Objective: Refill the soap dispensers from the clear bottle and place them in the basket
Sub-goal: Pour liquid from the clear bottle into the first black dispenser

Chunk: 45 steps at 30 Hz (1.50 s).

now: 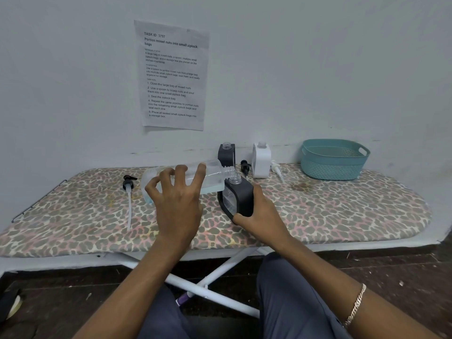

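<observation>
The person's knees [293, 302] in dark grey-blue trousers sit closest, with a chain bracelet [355, 307] on the right wrist.

Beyond them the left hand [176, 192] grasps the clear bottle [210, 174]. Its fingers are spread and curled over the near side of the bottle, fingertips on the upper edge, so the bottle's body lies behind them. The bottle's long axis runs nearly level, from 9 o'clock to 3 o'clock. Its open threaded mouth points to 3 o'clock and dips slightly, just above the open neck of a black dispenser [241, 199]. Pale liquid pools along the bottle's lower side.

The right hand [259, 216] clasps that dispenser from its 4 o'clock side, thumb against the lower near edge. The dispenser stands a little tilted, neck up toward 12 o'clock.

All of this is over an ironing board [342, 204] with a leopard-print cover on white crossed legs. At the board's 9 o'clock end lies a black pump [128, 192], its long tube pointing to 6 o'clock. Toward 12 o'clock, by the white wall, stand a second black dispenser [226, 154] and a white dispenser [261, 160], both without pumps. A small black pump [245, 167] lies between them and a white pump [277, 170] just beside the white one. At 2 o'clock sits a teal basket [333, 160]. A printed sheet [172, 74] hangs on the wall. The floor is dark.
</observation>
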### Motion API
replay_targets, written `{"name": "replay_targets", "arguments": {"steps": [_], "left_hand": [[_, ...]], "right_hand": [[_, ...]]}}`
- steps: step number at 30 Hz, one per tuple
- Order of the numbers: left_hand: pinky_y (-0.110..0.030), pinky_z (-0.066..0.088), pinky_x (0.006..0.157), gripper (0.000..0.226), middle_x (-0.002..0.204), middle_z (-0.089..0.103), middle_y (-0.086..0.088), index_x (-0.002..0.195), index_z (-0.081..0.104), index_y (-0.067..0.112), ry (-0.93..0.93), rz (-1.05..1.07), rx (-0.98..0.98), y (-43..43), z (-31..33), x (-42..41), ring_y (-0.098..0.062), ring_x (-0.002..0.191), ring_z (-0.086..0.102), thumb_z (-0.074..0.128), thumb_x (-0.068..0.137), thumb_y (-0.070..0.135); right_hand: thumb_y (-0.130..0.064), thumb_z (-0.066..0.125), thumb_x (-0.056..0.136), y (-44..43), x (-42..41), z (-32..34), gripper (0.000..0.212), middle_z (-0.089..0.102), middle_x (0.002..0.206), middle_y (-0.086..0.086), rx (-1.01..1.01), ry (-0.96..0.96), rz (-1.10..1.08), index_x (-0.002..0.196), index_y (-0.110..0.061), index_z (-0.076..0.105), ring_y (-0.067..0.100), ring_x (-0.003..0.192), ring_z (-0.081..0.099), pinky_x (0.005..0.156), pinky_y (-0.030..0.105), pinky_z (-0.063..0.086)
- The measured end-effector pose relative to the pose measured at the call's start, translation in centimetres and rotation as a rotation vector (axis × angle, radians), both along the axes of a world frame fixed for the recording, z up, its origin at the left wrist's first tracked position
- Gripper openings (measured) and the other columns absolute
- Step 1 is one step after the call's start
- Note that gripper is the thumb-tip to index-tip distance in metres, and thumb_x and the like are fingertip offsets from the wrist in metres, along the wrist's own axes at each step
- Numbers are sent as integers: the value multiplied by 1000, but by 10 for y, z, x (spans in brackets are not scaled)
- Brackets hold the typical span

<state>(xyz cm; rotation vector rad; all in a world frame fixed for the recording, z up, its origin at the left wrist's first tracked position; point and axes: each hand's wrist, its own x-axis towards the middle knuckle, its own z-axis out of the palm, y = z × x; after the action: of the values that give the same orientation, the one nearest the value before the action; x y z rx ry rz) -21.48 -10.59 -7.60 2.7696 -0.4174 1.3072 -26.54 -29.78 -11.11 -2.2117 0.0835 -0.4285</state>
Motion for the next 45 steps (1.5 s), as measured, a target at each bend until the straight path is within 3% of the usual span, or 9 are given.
{"name": "replay_targets", "arguments": {"steps": [45], "left_hand": [[-53, 34, 93, 83, 128, 60, -11, 142, 58, 29, 21, -8, -1, 0, 1, -1, -36, 120, 50, 72, 68, -5]], "right_hand": [[-28, 79, 80, -1, 1, -2, 62, 61, 107, -9, 17, -16, -2, 129, -24, 42, 4, 90, 61, 63, 16, 47]]}}
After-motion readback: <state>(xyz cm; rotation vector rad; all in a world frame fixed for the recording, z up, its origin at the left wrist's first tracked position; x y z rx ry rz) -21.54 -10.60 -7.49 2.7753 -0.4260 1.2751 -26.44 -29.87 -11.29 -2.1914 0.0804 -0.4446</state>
